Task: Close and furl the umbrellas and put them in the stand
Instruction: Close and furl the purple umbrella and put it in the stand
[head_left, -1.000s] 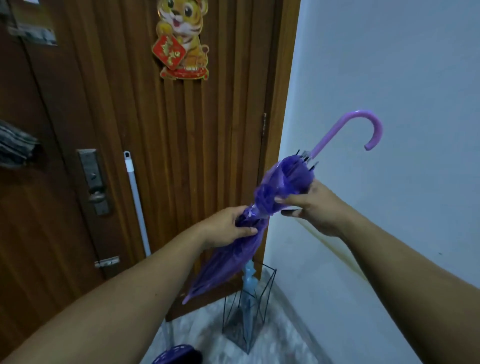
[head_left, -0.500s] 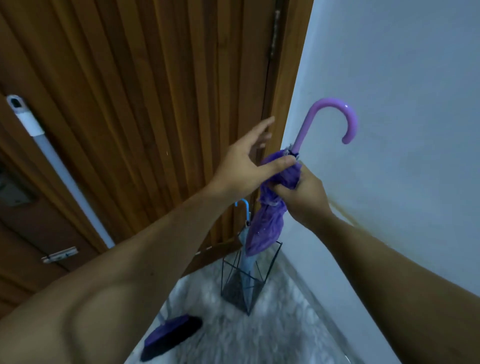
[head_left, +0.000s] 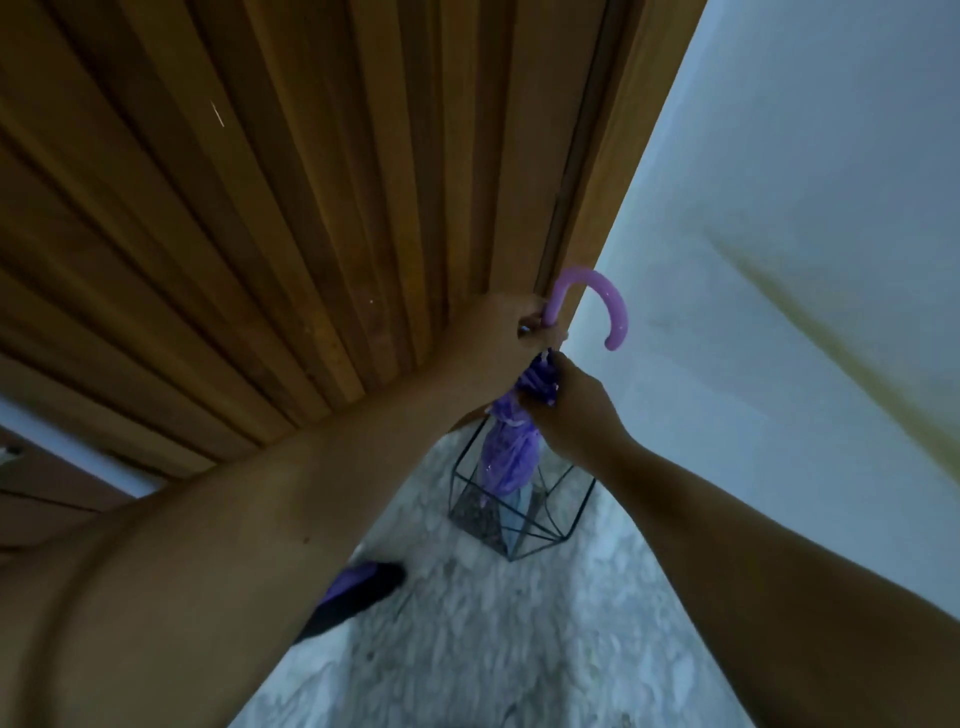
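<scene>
There is no text, label, number or sign that I can read anywhere in this view.

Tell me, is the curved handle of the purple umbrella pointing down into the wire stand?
No, the curved handle sticks up above both hands, while the furled purple umbrella points down into the wire stand.

a: the umbrella (head_left: 506, 457) under the right hand (head_left: 574, 410) is deep purple, with a paler lilac crook handle (head_left: 592, 301) above the left hand (head_left: 506, 332).

b: and the stand (head_left: 519, 512) below both hands?

a: thin black wire. the door (head_left: 311, 208) left of the hands is striped brown wood, and the floor (head_left: 493, 649) is mottled grey-white.
</scene>
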